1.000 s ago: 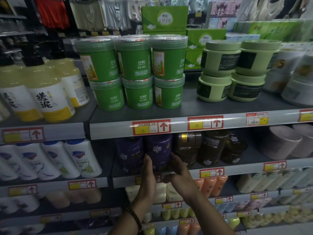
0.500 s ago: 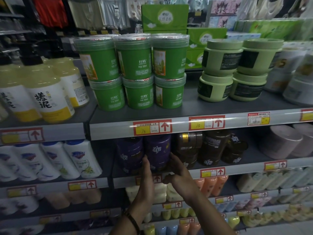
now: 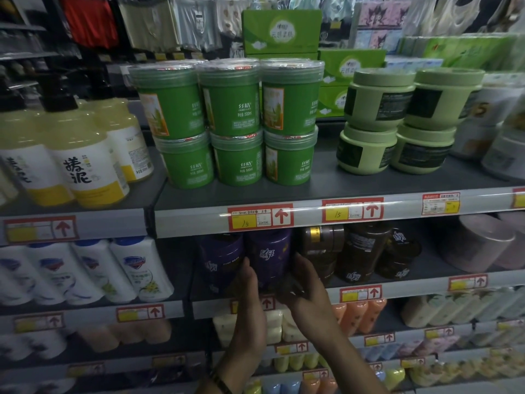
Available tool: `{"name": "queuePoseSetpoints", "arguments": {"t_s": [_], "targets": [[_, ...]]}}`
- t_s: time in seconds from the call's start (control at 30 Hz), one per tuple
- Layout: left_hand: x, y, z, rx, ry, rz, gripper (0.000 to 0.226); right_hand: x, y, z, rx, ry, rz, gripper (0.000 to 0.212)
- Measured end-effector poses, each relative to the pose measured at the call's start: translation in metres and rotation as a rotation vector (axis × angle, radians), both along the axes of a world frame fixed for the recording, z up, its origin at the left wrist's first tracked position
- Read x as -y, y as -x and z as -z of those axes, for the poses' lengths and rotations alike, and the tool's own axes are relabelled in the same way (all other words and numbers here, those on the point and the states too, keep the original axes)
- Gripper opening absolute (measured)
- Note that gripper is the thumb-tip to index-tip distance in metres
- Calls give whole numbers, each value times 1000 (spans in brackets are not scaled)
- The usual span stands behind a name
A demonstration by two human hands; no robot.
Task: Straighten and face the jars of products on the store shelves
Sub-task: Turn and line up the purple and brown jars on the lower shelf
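Observation:
On the second shelf (image 3: pixel 397 290) a dark purple jar (image 3: pixel 268 255) stands with its white logo facing out. My left hand (image 3: pixel 250 282) presses flat against its left side, fingers straight up. My right hand (image 3: pixel 308 288) cups its lower right side, thumb curled across the front. A second purple jar (image 3: pixel 221 260) stands touching it on the left. Brown jars (image 3: pixel 363 251) stand to the right; one gold-banded brown jar (image 3: pixel 321 237) sits stacked higher. Stacked green jars (image 3: pixel 235 123) and pale green tubs (image 3: pixel 397 120) fill the top shelf.
Yellow pump bottles (image 3: pixel 82 155) stand at the top left and white soap bottles (image 3: pixel 119 268) below them. Pink tubs (image 3: pixel 480 243) sit at the far right of the second shelf. Soaps and small bottles line the lower shelves. Red price tags (image 3: pixel 260 217) run along the shelf rails.
Both hands have closed in on the purple jar; the right hand slid from in front of it to its right side, and the left hand rose a little along its left side.

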State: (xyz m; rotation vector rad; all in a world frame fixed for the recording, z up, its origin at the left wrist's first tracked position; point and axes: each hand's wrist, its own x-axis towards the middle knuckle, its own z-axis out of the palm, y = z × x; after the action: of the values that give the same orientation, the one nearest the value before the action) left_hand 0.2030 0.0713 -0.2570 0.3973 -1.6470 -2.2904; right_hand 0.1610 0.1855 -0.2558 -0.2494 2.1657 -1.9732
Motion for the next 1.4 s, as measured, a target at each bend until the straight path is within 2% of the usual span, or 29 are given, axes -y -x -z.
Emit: {"name": "queuePoseSetpoints", "arguments": {"t_s": [0.07, 0.13, 0.2, 0.27, 0.5, 0.8, 1.07, 1.17, 1.27, 1.4], "targets": [[-3, 2, -3, -35, 30, -4, 72, 3, 0, -4, -48, 20, 17, 82], [-4, 5, -8, -58, 53, -6, 69, 8, 3, -9, -75, 57, 43, 81], [-2, 10, -9, -91, 56, -2, 67, 12, 8, -15, -55, 98, 74, 82], [0, 15, -9, -102, 16, 24, 75, 15, 13, -21, -36, 117, 70, 79], [0, 24, -11, -110, -59, -6, 95, 22, 20, -32, -67, 28, -7, 76], [0, 21, -11, -121, -74, 16, 79, 20, 17, -39, -58, 89, -46, 67], [-1, 14, -11, -101, -88, 55, 87, 13, 12, -42, -65, 64, -72, 68], [-1, 7, -12, -75, -88, 67, 79, 11, 7, -41, -71, 75, -91, 70], [-1, 3, -19, -70, -129, 51, 58, 10, 0, -42, -84, 93, -95, 69], [1, 4, -33, -31, -251, -27, 40, 10, -6, -42, -94, 113, -78, 71]]}}
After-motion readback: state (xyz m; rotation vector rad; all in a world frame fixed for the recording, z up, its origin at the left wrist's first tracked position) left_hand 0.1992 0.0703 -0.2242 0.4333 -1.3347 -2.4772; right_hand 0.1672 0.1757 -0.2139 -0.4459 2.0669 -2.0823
